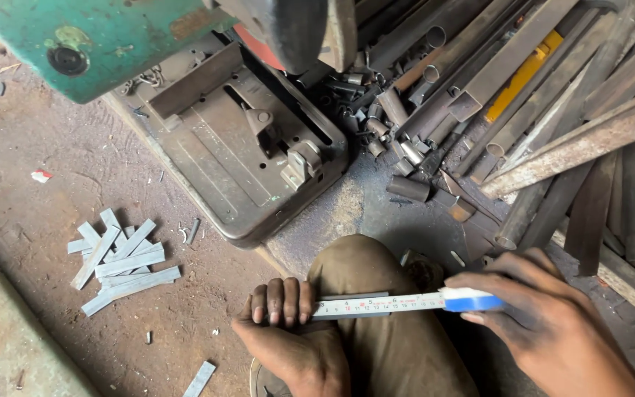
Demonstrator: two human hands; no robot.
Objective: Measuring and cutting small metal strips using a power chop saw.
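While your left hand (288, 334) curls its grip around a flat metal strip (354, 297) laid across your knee, your right hand (545, 323) pinches the blue tape measure (406, 303) taut along it, reading length. Cut strips (120, 263) lie heaped left on the floor; the chop saw (237, 140) sits far, with pipe offcuts (479, 81) piled right.

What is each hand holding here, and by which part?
Right hand grips the tape measure by its blue-and-white case. Left hand pinches the blade's free end against a dark metal strip across the knee.
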